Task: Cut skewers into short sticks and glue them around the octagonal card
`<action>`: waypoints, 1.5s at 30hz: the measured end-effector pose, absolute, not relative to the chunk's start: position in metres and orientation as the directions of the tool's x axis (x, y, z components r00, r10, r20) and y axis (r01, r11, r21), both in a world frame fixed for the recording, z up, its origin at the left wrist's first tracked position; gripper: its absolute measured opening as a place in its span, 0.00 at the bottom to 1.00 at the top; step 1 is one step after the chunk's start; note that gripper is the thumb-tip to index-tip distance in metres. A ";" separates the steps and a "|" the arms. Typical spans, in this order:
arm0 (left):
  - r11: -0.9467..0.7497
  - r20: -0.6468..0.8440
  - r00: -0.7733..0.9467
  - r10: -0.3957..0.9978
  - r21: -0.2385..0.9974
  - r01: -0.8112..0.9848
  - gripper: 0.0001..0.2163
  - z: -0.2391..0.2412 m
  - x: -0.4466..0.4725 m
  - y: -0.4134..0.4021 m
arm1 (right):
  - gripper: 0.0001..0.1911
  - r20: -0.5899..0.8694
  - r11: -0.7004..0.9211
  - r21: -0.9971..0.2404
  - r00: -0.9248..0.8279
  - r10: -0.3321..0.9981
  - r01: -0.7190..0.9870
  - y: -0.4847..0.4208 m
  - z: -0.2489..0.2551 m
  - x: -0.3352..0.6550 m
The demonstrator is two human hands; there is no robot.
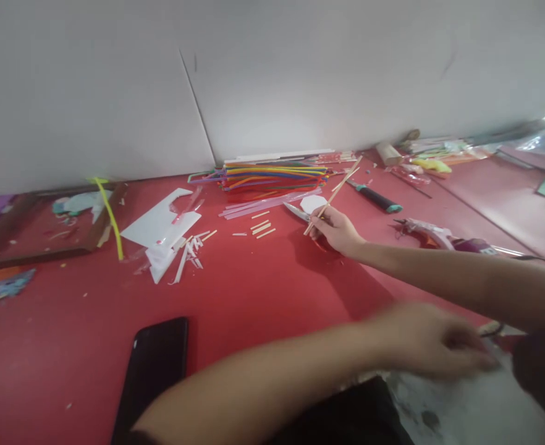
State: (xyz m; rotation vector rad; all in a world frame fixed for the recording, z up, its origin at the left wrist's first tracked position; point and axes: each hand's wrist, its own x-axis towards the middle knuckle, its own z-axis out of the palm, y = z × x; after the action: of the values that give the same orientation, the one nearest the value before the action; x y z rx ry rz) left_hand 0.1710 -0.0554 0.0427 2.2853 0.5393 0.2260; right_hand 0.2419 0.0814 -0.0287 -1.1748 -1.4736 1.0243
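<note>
- Grip of the right hand [337,232] is clenched on the lower end of a wooden stick [336,193], just right of frame centre. The stick is slanted toward the upper right, probably so that its length is kept clear of the clutter.
- Scissors [297,212] and a white disc [312,203] are seen just beside that hand, seemingly kept within reach.
- Short cut pieces [262,226] are scattered further left, in front of stacked coloured straws [275,176].
- Left hand [427,340] is stretched across to the lower right and is blurred; its grip cannot be told.
- Phone [154,371] is laid on the red floor [254,290] at lower left, well apart.
</note>
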 end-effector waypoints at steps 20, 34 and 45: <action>0.218 -0.222 0.526 0.821 0.973 0.069 0.13 0.001 -0.008 0.038 | 0.11 0.052 -0.017 -0.994 -0.596 0.802 -0.109 0.042 -0.001 0.192; 0.165 -0.236 0.541 0.807 0.970 0.178 0.10 0.003 -0.004 0.034 | 0.07 0.045 0.051 -0.999 -0.612 0.790 -0.007 0.030 0.006 0.194; -0.140 -0.052 0.389 0.920 0.881 0.451 0.05 0.006 -0.005 0.030 | 0.09 0.095 0.169 -0.971 -0.378 0.921 0.169 0.029 -0.009 0.186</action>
State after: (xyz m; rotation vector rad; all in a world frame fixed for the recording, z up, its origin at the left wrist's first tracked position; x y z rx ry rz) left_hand -0.0051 0.0299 0.0064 1.7546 1.2036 0.6598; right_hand 0.1860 0.0295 -0.0095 -1.0482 -1.6984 1.2705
